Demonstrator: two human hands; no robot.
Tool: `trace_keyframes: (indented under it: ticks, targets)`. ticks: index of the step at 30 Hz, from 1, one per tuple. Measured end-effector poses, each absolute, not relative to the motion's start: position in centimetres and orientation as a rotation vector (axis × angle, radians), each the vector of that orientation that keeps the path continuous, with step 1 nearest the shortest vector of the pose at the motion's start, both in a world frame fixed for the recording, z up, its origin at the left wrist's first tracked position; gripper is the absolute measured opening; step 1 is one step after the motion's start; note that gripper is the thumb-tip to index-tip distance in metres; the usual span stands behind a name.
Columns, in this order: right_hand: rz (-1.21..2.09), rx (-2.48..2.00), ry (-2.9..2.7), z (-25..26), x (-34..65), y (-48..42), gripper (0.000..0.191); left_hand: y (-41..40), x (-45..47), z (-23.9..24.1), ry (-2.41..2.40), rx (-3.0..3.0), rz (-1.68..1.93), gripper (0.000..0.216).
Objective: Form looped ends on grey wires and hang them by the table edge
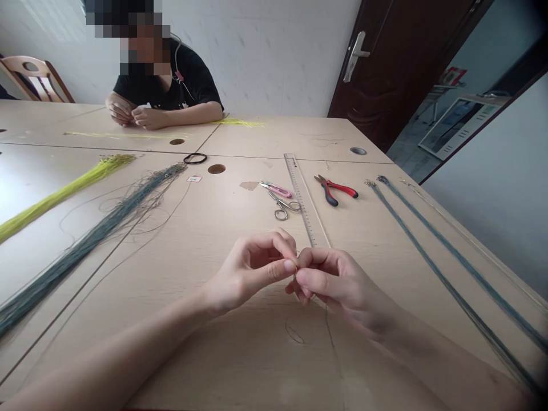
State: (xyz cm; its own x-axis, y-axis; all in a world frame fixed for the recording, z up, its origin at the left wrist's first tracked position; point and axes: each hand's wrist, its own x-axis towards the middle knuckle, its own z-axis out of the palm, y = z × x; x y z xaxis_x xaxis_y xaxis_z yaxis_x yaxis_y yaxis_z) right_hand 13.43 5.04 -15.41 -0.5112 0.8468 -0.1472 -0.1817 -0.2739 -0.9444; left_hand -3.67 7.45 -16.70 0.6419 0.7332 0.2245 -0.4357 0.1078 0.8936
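Observation:
My left hand (261,265) and my right hand (331,277) meet just above the table in front of me. Each pinches thumb against forefinger, and the fingertips touch or nearly touch. A thin dark cord (329,328) hangs from beneath my right hand, with a small loop (294,332) of it below the fingers. The part between the fingertips is mostly hidden. Beyond my hands lies a clear ruler (305,200). Left of it are small scissors (282,206) and pink-handled thread snips (277,189); to its right are red and black pliers (336,188).
On the left lie a blue-grey cord bundle (98,228) and a yellow cord bundle (68,197). Two blue-grey strands (445,222) run along the right. A tape roll (358,151) and black ring (195,158) sit farther back. Across the table (240,228) sits another person (192,74).

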Motion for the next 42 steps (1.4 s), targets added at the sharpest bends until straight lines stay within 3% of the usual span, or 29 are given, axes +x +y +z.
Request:
trace_keyframes:
  ticks: [35, 42]
  targets:
    - [1.836, -0.910, -1.251, -15.24, 13.28, 5.04, 0.013, 7.54, -3.55, -16.89, 0.292, 1.164, 0.894, 0.008]
    - [1.643, -0.897, -1.337, -14.97, 13.10, 4.71, 0.016, 7.36, -3.33, -16.63, 0.248, 1.135, 0.907, 0.008]
